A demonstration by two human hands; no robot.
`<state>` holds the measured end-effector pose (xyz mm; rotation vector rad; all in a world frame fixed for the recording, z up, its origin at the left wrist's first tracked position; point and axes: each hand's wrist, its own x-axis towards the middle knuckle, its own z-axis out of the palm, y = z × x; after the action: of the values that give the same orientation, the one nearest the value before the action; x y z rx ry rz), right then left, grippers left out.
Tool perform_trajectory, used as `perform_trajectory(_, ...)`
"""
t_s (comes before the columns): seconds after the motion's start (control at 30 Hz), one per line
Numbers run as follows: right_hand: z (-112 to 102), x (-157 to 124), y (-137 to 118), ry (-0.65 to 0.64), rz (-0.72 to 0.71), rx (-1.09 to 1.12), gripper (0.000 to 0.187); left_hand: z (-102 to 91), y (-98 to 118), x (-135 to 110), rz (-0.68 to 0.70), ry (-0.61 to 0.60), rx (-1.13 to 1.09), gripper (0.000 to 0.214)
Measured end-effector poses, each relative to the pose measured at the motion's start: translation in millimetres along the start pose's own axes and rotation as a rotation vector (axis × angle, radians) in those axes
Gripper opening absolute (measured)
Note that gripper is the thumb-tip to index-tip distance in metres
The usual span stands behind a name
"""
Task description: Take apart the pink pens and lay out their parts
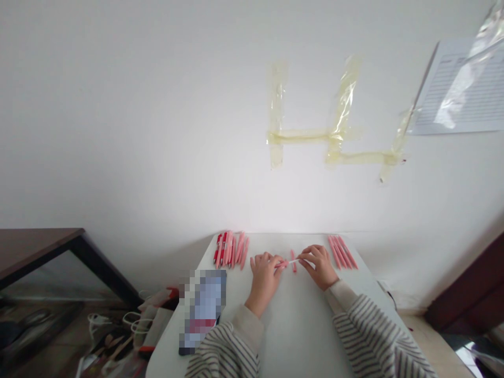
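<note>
My left hand [265,273] and my right hand [318,264] meet over the middle of a white table [299,325]. Both pinch a thin pen part [289,262], pink at the left end and white toward the right. A short pink piece [293,261] lies on the table just behind it. Several pink and red pens [230,249] lie in a bunch at the far left of the table. Several more pink pens [342,252] lie at the far right. Both sleeves are striped.
A blurred dark flat object [202,310] lies on the table's left side. Bags and cords [134,331] sit on the floor to the left, beside a dark glass-fronted cabinet [43,262]. The white wall behind carries tape strips [334,136] and a taped paper [460,89].
</note>
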<state>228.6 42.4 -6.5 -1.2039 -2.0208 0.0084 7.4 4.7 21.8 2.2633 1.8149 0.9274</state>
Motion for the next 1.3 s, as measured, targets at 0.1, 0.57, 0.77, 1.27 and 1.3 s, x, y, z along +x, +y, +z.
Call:
perform_trajectory(0.1,-2,0,-1,-0.003,-0.011,-0.011,0.020,-1.6,1,0,0.012,-0.005,-0.008,0.019)
perform_trajectory(0.57,5,-3,6,0.005,-0.030,-0.098,0.025,0.4,0,-2,0.007,0.015,0.020,0.022)
perform_trajectory(0.77,5,-2,4,-0.025,0.032,-0.054,0.045,-1.6,0,-1,-0.023,-0.002,0.005,0.022)
perform_trajectory(1.27,10,-5,13,-0.034,0.145,-0.126,0.039,-9.2,-10,-3,-0.314,0.139,0.403,0.021)
perform_trajectory(1.3,10,-5,13,-0.038,0.150,-0.125,0.038,-8.3,-11,-4,-0.313,0.134,0.410,0.022)
